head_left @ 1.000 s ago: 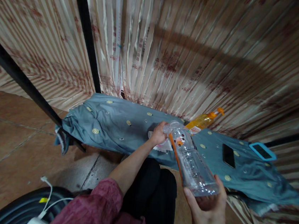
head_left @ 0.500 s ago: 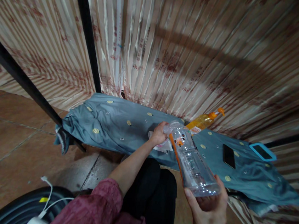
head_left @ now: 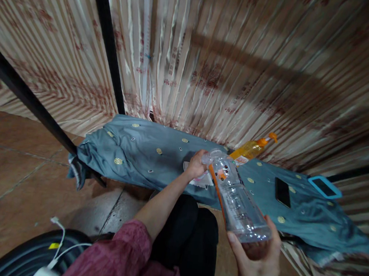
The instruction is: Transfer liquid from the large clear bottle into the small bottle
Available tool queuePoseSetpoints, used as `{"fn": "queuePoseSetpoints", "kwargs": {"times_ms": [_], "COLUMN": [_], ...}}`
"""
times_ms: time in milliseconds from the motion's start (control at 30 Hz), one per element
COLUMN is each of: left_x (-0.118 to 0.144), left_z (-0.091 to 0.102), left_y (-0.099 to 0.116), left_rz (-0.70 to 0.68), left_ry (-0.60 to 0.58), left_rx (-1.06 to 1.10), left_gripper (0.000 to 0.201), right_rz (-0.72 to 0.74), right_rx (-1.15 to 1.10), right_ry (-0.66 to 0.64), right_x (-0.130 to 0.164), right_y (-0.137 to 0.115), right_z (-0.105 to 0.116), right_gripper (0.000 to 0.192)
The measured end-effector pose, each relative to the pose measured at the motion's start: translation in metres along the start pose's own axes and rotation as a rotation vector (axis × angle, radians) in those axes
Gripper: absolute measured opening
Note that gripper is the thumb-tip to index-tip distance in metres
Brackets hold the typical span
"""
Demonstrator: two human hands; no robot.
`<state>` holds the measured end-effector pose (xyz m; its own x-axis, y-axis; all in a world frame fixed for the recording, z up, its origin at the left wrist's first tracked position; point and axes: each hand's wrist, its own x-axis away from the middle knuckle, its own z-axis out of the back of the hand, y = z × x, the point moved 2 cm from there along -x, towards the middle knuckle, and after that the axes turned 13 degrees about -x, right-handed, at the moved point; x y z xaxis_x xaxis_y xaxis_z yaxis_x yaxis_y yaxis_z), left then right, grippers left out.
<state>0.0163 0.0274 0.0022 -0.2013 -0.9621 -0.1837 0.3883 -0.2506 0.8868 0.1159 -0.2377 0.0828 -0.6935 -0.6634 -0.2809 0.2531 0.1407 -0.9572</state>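
My right hand grips the base of a clear empty plastic bottle with an orange label strip, tilted so its neck points away from me. My left hand is closed at the bottle's mouth, over a white and pink cloth or wrapper that lies on a blue-grey patterned sheet. Whether the left fingers pinch the bottle's cap or the cloth, I cannot tell. An orange-capped bottle of yellow liquid lies on the sheet just beyond the clear bottle's neck.
A black phone and a device in a light blue case lie on the sheet to the right. A striped curtain hangs behind. Black metal bars cross the left. A white charger and cable rest on a black object at bottom left.
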Motion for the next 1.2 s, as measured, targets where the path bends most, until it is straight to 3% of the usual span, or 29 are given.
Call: {"fn": "queuePoseSetpoints", "kwargs": {"times_ms": [1200], "left_x": [0.0027], "left_z": [0.0040], "left_y": [0.0047], "left_rz": [0.018], "left_ry": [0.004], "left_rx": [0.027], "left_gripper": [0.036], "right_rz": [-0.055], "right_rx": [-0.015], "right_ry": [0.011], "right_x": [0.0013], "right_y": [0.0002], "right_z": [-0.0001], "right_gripper": [0.114]}}
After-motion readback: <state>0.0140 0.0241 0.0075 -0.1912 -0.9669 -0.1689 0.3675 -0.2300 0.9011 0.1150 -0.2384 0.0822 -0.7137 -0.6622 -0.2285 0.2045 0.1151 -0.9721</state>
